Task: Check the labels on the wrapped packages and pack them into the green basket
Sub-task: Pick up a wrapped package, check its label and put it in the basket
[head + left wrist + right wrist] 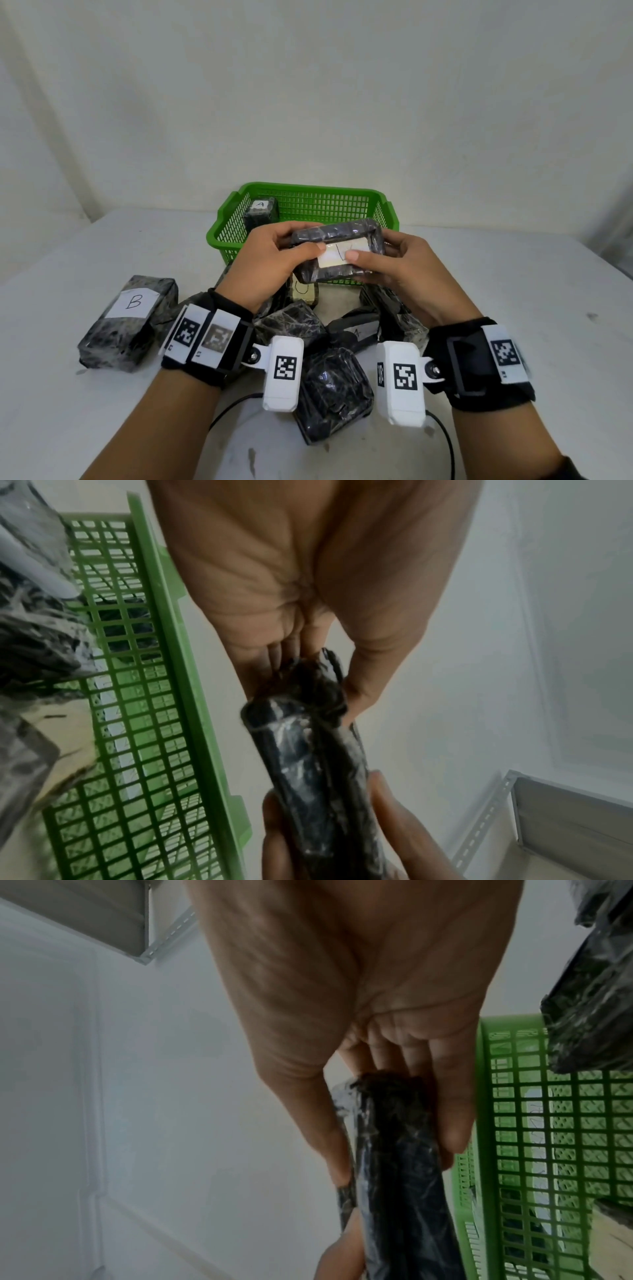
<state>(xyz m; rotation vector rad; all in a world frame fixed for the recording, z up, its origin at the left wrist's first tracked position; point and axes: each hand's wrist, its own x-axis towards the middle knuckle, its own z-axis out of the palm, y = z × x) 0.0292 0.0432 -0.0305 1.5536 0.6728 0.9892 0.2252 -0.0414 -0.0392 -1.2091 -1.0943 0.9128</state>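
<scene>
Above the near rim of the green plastic mesh basket [310,202], seen from the head camera, the left hand [270,263] and right hand [400,270] grip a black film-wrapped rectangular package [337,236] from either end, thumbs on its white label, whose mark is unreadable. Inside the basket stands a package marked "A" [260,212]; left on the white table [68,260] lies one marked "B" [128,322]. From the left wrist, fingers [270,658] clamp the package's end [308,739] beside the basket wall [150,723]. From the right wrist, fingers [448,1096] pinch the package [397,1137].
</scene>
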